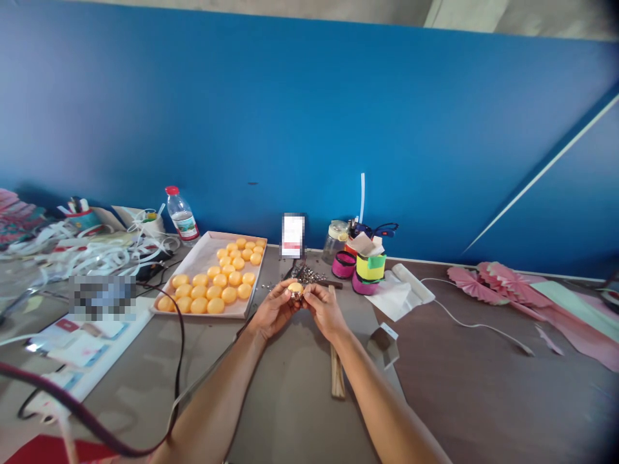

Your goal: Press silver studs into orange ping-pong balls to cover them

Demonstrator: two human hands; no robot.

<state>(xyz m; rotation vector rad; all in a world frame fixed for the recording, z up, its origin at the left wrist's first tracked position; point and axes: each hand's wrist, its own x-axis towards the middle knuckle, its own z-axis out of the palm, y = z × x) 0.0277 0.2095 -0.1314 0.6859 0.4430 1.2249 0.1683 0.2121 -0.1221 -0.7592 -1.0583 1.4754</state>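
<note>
— What have you got there?

— One orange ball (295, 289), pinched between both hands just above the bench (290, 399), in front of the pile of silver studs (307, 274). My left hand (275, 314) curls around its left side, fingers closed on it. My right hand (325, 308) is closed on the other side, thumb and fingertips at the top.

— Is it plain like the others?

— No. The ones on the tray (200, 248) look bare; this one has silvery specks on its lower half, as far as I can tell at this size.

— So where are you in the job?

— Midway on this piece, I'd judge: the lower part is studded and the top is bare orange.

— What does the next bit need?

— A firm left-hand hold so the ball can't roll, and a free right thumb and forefinger. The studs are close, just beyond my knuckles. The wooden stick (337, 377) lies under my right wrist, untouched.
</note>
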